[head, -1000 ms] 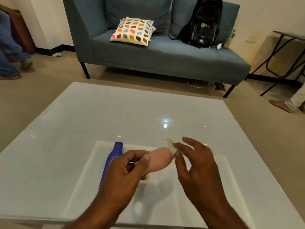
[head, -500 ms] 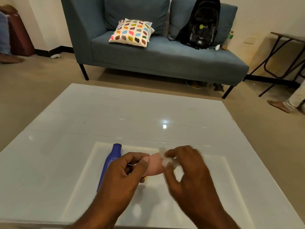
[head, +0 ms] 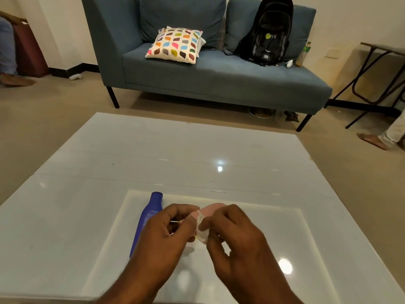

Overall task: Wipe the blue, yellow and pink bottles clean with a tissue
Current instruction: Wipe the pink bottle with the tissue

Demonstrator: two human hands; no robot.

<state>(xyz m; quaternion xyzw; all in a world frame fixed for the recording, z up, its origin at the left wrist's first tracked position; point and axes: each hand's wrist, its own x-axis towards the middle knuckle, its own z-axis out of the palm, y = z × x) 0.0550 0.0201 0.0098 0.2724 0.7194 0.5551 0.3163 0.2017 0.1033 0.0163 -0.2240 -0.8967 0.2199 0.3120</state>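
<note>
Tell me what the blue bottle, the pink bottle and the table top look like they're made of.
Blue bottle: probably plastic, smooth and opaque with a soft sheen and printed text. Pink bottle: likely matte plastic, even in colour with no glare, mostly hidden by the left hand and right hand. Table top: glossy white, glass or polished stone, mirroring ceiling lights.

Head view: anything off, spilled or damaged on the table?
Nothing spilled or damaged. The blue bottle lies on its side on the white table. The left hand holds the pink bottle while the right hand presses a tissue to it. The yellow bottle is barely visible.
</note>
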